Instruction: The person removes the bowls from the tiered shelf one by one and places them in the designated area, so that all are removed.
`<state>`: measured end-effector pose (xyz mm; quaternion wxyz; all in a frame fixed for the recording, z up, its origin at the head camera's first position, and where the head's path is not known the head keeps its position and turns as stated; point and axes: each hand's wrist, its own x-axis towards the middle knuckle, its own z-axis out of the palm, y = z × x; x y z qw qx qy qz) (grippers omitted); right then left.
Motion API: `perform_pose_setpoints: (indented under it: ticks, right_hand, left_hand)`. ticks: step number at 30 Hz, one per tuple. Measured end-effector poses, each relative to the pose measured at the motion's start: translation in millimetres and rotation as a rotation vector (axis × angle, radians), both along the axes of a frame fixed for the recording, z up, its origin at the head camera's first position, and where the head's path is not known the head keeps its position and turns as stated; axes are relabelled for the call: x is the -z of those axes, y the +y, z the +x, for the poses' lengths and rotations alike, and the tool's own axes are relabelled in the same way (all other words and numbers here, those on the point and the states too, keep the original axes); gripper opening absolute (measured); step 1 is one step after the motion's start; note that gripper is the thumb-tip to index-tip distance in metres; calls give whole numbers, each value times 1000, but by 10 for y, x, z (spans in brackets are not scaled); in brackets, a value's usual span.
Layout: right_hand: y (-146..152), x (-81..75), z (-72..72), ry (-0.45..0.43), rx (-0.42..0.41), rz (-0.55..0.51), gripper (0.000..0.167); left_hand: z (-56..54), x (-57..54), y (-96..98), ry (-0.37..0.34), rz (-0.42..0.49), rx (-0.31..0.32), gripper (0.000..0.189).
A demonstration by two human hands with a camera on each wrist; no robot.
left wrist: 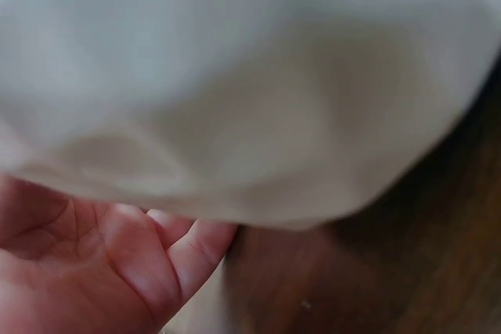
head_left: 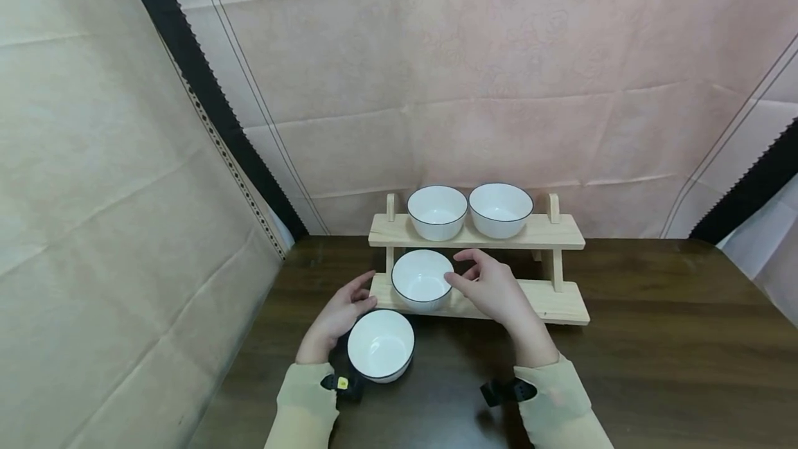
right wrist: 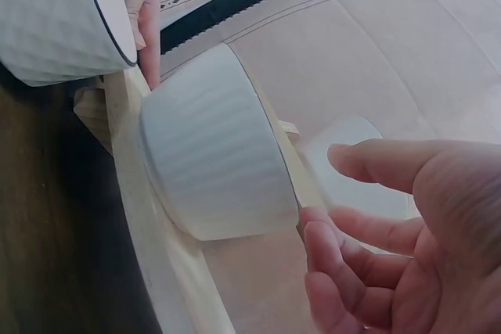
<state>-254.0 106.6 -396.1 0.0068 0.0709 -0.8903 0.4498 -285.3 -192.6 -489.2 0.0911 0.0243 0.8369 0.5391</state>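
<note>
In the head view, a white dark-rimmed bowl (head_left: 421, 278) sits on the lower tier of a two-tier wooden rack (head_left: 548, 300). My right hand (head_left: 489, 289) is at this bowl's right side, fingers loosely bent and spread around nothing, with fingertips close to the rim; contact is unclear. My left hand (head_left: 339, 310) is at the left end of the lower tier, fingertips at its edge. Another white bowl (head_left: 382, 345) stands in front of the rack, beside the left wrist. Its underside (left wrist: 258, 115) fills much of the left wrist view, blurred.
Two more white bowls, a left one (head_left: 437, 212) and a right one (head_left: 501, 209), stand side by side on the upper tier. The rack stands on a dark wooden table (head_left: 661, 324) near a pale cloth backdrop (head_left: 499, 89). Another pale cloth (head_left: 125, 227) hangs at the left.
</note>
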Motion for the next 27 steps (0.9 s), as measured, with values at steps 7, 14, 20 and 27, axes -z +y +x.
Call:
perform_pose_setpoints:
  ticks: [7, 14, 20, 27]
  right_hand:
    - [-42, 28, 5, -26, 13, -2, 54]
    - [-65, 65, 5, -39, 15, 22, 57]
    - [-81, 70, 7, -42, 18, 34, 59]
    - [-96, 91, -4, -48, 9, 25, 61]
  left_hand:
    - [6, -18, -4, 1, -3, 9, 53]
    - [3, 8, -2, 0, -1, 9, 54]
    - [1, 12, 1, 6, -7, 0, 52]
    - [4, 8, -7, -2, 2, 3, 53]
